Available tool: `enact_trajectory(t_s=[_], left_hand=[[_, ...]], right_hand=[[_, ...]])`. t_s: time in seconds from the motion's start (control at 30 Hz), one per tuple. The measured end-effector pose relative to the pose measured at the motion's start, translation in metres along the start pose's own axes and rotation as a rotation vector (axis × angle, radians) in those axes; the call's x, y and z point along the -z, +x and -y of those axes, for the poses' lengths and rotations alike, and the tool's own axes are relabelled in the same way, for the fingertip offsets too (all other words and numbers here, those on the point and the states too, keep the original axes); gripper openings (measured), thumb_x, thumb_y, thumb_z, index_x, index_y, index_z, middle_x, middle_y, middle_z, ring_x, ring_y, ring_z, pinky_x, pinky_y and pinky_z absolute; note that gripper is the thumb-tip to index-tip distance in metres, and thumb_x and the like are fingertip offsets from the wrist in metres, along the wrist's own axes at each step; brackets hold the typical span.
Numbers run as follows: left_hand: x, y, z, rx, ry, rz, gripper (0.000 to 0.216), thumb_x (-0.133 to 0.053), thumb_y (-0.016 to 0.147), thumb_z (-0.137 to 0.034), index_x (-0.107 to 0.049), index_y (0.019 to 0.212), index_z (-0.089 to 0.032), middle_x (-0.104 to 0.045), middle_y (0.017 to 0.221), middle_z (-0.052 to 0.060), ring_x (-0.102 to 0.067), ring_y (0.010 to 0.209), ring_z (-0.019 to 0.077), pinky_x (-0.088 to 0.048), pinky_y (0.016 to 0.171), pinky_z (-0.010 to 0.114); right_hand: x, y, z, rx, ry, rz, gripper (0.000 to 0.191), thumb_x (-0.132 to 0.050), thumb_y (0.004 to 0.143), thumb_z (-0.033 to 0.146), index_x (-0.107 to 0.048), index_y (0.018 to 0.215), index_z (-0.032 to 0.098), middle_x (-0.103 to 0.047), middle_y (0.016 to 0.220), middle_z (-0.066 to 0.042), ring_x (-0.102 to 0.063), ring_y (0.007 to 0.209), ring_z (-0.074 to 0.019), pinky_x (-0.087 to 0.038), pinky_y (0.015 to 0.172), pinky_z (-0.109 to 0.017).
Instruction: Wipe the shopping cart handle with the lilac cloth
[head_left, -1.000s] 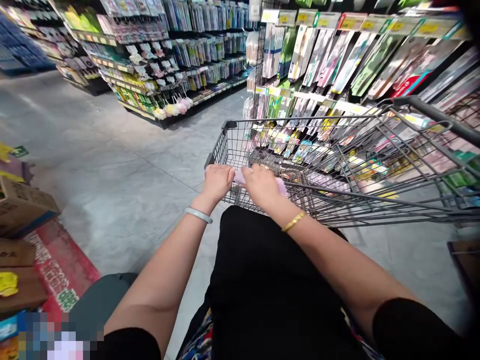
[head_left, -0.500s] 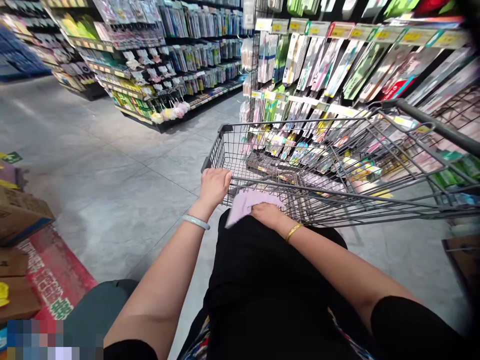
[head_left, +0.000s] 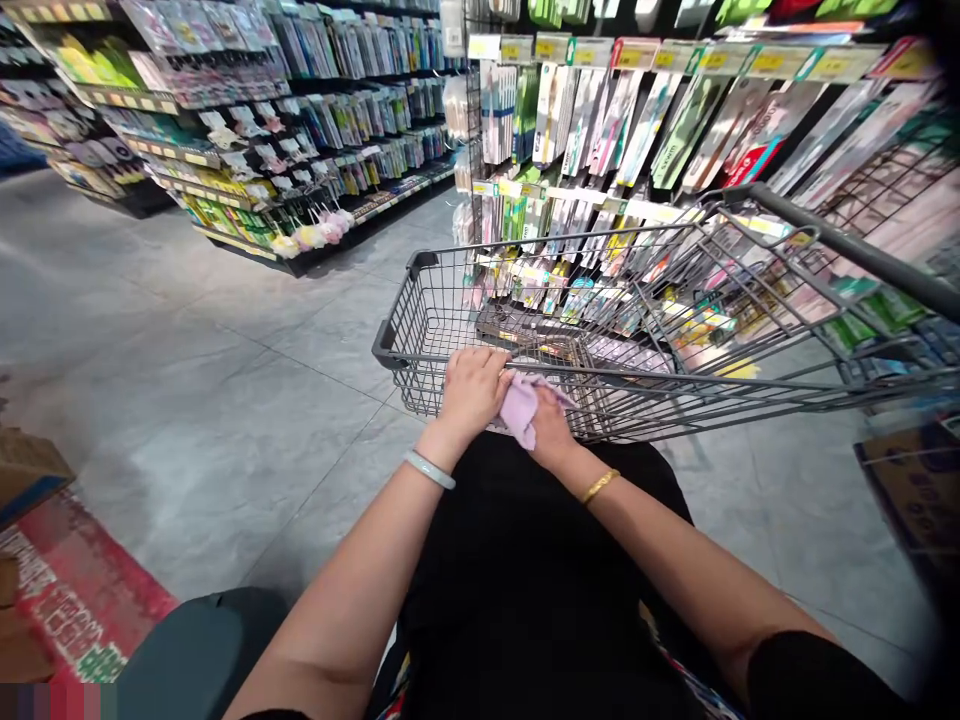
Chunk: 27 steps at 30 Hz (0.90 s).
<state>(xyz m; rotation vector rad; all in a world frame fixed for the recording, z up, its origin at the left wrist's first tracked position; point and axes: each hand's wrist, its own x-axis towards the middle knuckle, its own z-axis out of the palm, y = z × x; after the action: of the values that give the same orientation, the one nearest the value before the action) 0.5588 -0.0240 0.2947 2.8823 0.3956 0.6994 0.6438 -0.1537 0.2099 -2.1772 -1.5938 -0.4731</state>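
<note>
A grey wire shopping cart [head_left: 420,300] stands sideways right in front of my body. My left hand [head_left: 474,388] is closed over the near top rail of its basket, fingers curled over the bar, with a pale bracelet on the wrist. Just to the right, a light purple cloth [head_left: 519,408] is bunched in my right hand [head_left: 553,430], against the outer side of the basket below the rail. The fingertips of the right hand are partly hidden by the cloth. Through the wires the cart's basket shows no goods.
Behind the cart rises a rack of hanging packaged goods [head_left: 592,120]. Further shelves [head_left: 360,110] stand at the back left. Grey tiled floor [head_left: 225,400] lies to the left, with a cardboard box [head_left: 30,465] and red mat [head_left: 82,580] at the edge. A dark stool-like object [head_left: 202,650] sits at lower left.
My left hand has slid right along the rail from near the cart's corner, up beside the cloth. The cloth is more bunched in my right hand. The view has shifted slightly.
</note>
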Motion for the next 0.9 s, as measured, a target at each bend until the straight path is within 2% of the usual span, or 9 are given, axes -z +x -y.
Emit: enact_trajectory(t_s=[0.13, 0.23, 0.3, 0.4, 0.5, 0.6, 0.7, 0.77, 0.9], left_hand=[[-0.002, 0.003, -0.007, 0.046, 0.026, -0.004, 0.03, -0.04, 0.097, -0.04, -0.063, 0.105, -0.024, -0.063, 0.102, 0.009, -0.052, 0.104, 0.0271, -0.031, 0.099, 0.046], [-0.004, 0.006, -0.021, 0.007, -0.014, -0.01, 0.027, -0.042, 0.096, -0.036, -0.062, 0.108, -0.024, -0.064, 0.109, 0.009, -0.051, 0.111, 0.0266, -0.028, 0.104, 0.046], [-0.007, 0.008, -0.032, -0.027, -0.04, -0.01, 0.028, -0.043, 0.096, -0.036, -0.061, 0.115, -0.024, -0.063, 0.117, 0.01, -0.05, 0.116, 0.0259, -0.026, 0.107, 0.045], [-0.013, 0.009, -0.045, -0.038, -0.051, -0.023, 0.033, -0.041, 0.097, -0.036, -0.058, 0.122, -0.024, -0.06, 0.127, 0.009, -0.046, 0.124, 0.0252, -0.022, 0.11, 0.044], [-0.02, 0.01, -0.057, -0.051, -0.064, -0.041, 0.036, -0.035, 0.099, -0.032, -0.055, 0.127, -0.025, -0.057, 0.134, 0.007, -0.041, 0.13, 0.0239, -0.018, 0.113, 0.045], [-0.024, 0.011, -0.067, -0.085, -0.072, -0.029, 0.037, -0.039, 0.097, -0.036, -0.054, 0.13, -0.024, -0.058, 0.133, 0.009, -0.044, 0.127, 0.0253, -0.019, 0.111, 0.046], [-0.025, 0.011, -0.072, -0.082, -0.061, -0.004, 0.039, -0.042, 0.096, -0.039, -0.053, 0.13, -0.024, -0.061, 0.127, 0.01, -0.05, 0.118, 0.0264, -0.024, 0.107, 0.045], [-0.026, 0.012, -0.072, -0.077, -0.05, 0.004, 0.038, -0.042, 0.096, -0.039, -0.054, 0.13, -0.026, -0.062, 0.124, 0.01, -0.052, 0.114, 0.0263, -0.027, 0.104, 0.044], [-0.028, 0.013, -0.074, -0.052, -0.023, -0.033, 0.034, -0.04, 0.096, -0.037, -0.057, 0.123, -0.024, -0.064, 0.117, 0.01, -0.052, 0.11, 0.0269, -0.027, 0.103, 0.045]], right_hand=[[0.015, -0.014, -0.011, -0.052, -0.043, -0.015, 0.027, -0.055, 0.092, 0.023, -0.068, 0.114, 0.031, -0.065, 0.114, -0.008, -0.049, 0.117, -0.0251, -0.035, 0.104, -0.045], [0.009, -0.027, -0.015, -0.113, 0.006, 0.019, 0.023, -0.057, 0.089, 0.025, -0.07, 0.109, 0.024, -0.064, 0.104, -0.009, -0.052, 0.104, -0.0231, -0.042, 0.095, -0.039], [0.011, -0.032, -0.016, -0.22, 0.017, -0.034, 0.028, -0.058, 0.087, 0.024, -0.068, 0.112, 0.018, -0.062, 0.107, -0.011, -0.05, 0.102, -0.0241, -0.044, 0.091, -0.039], [0.032, -0.032, -0.02, -0.243, -0.036, -0.114, 0.03, -0.053, 0.087, 0.018, -0.068, 0.113, 0.024, -0.059, 0.112, -0.011, -0.047, 0.106, -0.0251, -0.04, 0.094, -0.041], [0.045, -0.035, -0.027, -0.205, -0.077, -0.113, 0.034, -0.049, 0.088, 0.013, -0.069, 0.11, 0.029, -0.06, 0.108, -0.009, -0.047, 0.104, -0.0239, -0.036, 0.094, -0.041], [0.031, -0.051, -0.034, -0.231, -0.052, -0.095, 0.033, -0.046, 0.086, 0.011, -0.068, 0.108, 0.022, -0.062, 0.101, -0.009, -0.049, 0.104, -0.0236, -0.037, 0.095, -0.041], [0.019, -0.065, -0.04, -0.298, 0.015, -0.09, 0.037, -0.042, 0.085, 0.009, -0.064, 0.113, 0.018, -0.063, 0.104, -0.009, -0.051, 0.101, -0.0221, -0.04, 0.094, -0.039], [0.03, -0.065, -0.044, -0.341, 0.018, -0.116, 0.039, -0.045, 0.082, 0.007, -0.064, 0.114, 0.02, -0.062, 0.109, -0.009, -0.051, 0.101, -0.0223, -0.041, 0.091, -0.038], [0.07, -0.051, -0.052, -0.359, -0.029, -0.22, 0.052, -0.052, 0.075, 0.003, -0.064, 0.12, 0.029, -0.057, 0.116, -0.007, -0.048, 0.104, -0.0235, -0.038, 0.091, -0.038]])
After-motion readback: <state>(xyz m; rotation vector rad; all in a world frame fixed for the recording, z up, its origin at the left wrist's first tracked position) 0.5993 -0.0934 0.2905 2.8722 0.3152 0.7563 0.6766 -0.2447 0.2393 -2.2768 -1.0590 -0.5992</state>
